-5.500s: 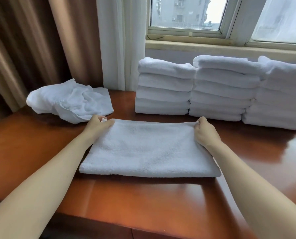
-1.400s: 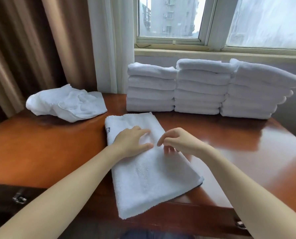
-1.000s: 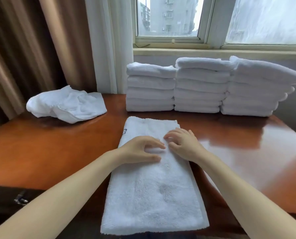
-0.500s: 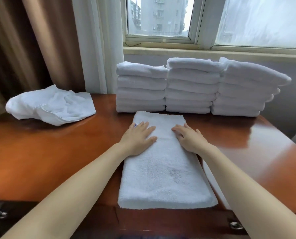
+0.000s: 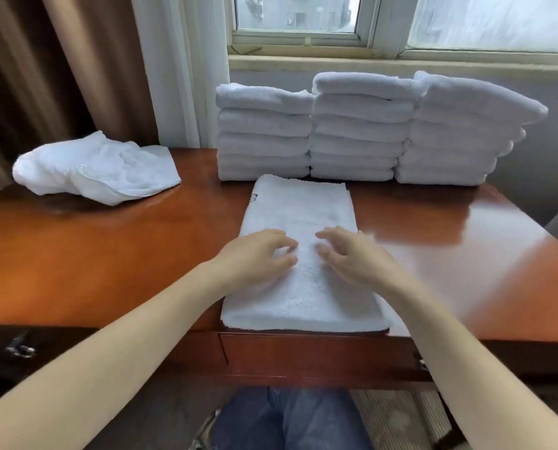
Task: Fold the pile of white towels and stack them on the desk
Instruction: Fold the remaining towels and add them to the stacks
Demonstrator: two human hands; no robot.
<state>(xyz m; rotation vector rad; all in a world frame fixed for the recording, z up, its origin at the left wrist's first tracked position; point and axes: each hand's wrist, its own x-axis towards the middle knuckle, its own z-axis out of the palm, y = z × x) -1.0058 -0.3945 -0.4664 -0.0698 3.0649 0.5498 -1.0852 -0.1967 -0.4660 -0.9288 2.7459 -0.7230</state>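
Observation:
A white towel (image 5: 300, 209), folded into a long strip, lies on the wooden desk (image 5: 108, 254) and runs from the front edge toward the stacks. My left hand (image 5: 258, 254) and my right hand (image 5: 352, 254) rest side by side on its middle, fingers loosely bent, holding nothing. Three stacks of folded white towels stand at the back under the window: the left stack (image 5: 264, 134), the middle stack (image 5: 359, 128) and the right stack (image 5: 459, 131). A crumpled pile of unfolded towels (image 5: 95, 167) lies at the back left.
Brown curtains (image 5: 60, 76) and a white sheer curtain (image 5: 186, 69) hang behind the desk's left side. The desk front has drawers with metal handles (image 5: 21, 350). My knees in blue jeans (image 5: 290, 420) show below the desk edge.
The towel was folded to a strip and turned lengthwise. Since half a second ago both hands have slid back from its far half to its middle, fingers now slightly bent.

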